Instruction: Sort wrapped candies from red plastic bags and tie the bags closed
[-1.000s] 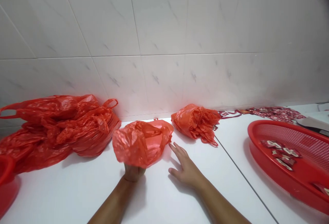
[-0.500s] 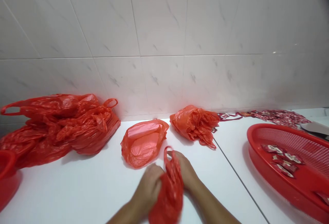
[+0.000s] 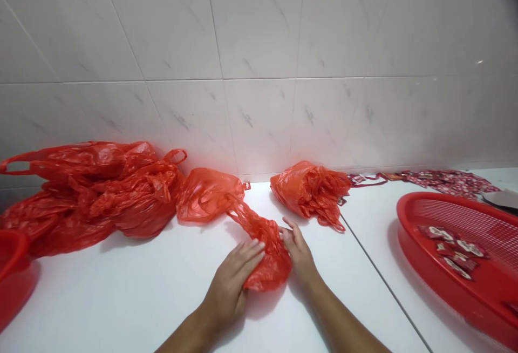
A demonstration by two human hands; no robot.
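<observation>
Between my hands lies a crumpled red plastic bag (image 3: 269, 256), twisted into a narrow strip at its far end. My left hand (image 3: 230, 283) presses over its left side, and my right hand (image 3: 297, 250) grips its right edge with the fingers spread. The strip's far end reaches a second red bag (image 3: 206, 196), lying loose against the wall. I cannot tell whether the two are joined. Farther right sits a bunched red bag (image 3: 309, 194), and a large heap of red bags (image 3: 93, 191) lies at the left.
A red mesh tray (image 3: 421, 204) on the right holds several red sachets. More sachets (image 3: 449, 182) lie along the tiled wall (image 3: 259, 115). A red basin (image 3: 10, 250) stands at the left edge of the white table (image 3: 121, 304), which has a seam (image 3: 384, 283) on the right.
My hands have lowered the held bag from upright to lying on the table. The bag that lay open in the middle has shifted back and left, beside the heap, and looks flatter.
</observation>
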